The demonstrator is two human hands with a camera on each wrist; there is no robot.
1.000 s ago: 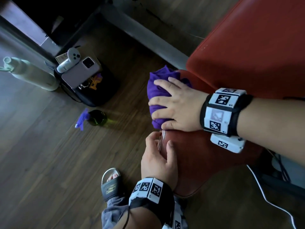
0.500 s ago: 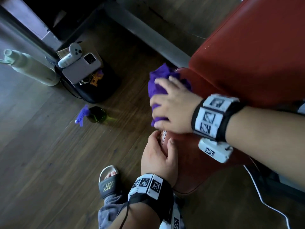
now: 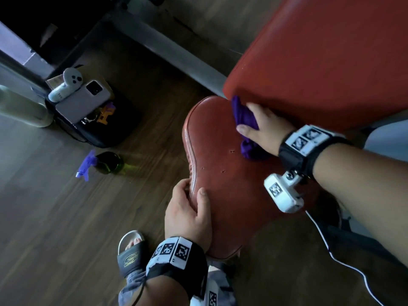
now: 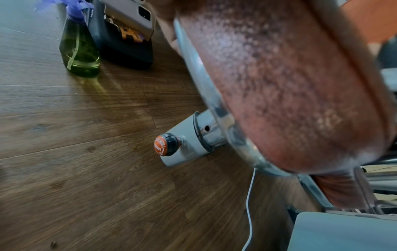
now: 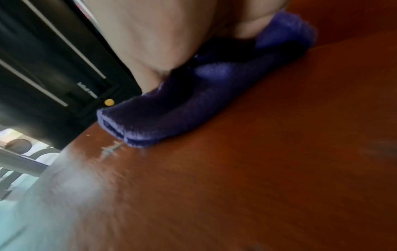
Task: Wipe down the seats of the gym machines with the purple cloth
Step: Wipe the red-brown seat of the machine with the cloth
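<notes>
A worn red-brown seat (image 3: pixel 220 151) fills the middle of the head view, with the red backrest (image 3: pixel 320 58) overhanging its far side. My right hand (image 3: pixel 262 127) holds the bunched purple cloth (image 3: pixel 244 117) against the back of the seat, just under the backrest's lower edge. Its fingertips are hidden there. In the right wrist view, the palm (image 5: pixel 161 34) bears on the folded cloth (image 5: pixel 193 105), which lies on the seat (image 5: pixel 257 169). My left hand (image 3: pixel 189 208) grips the seat's near left rim, thumb on top. The left wrist view shows the seat's side (image 4: pixel 279 84).
On the wooden floor to the left stand a green spray bottle (image 3: pixel 106 162), a black bag (image 3: pixel 114 129) carrying a phone and a controller, and a pale bottle (image 3: pixel 19 107). A grey frame beam (image 3: pixel 176 54) runs behind. An orange knob (image 4: pixel 166 146) sits on the seat post. A white cable (image 3: pixel 331 250) trails right.
My right hand has swept the cloth from the seat's far left edge back and to the right, up against the backrest. My left hand keeps its grip on the rim.
</notes>
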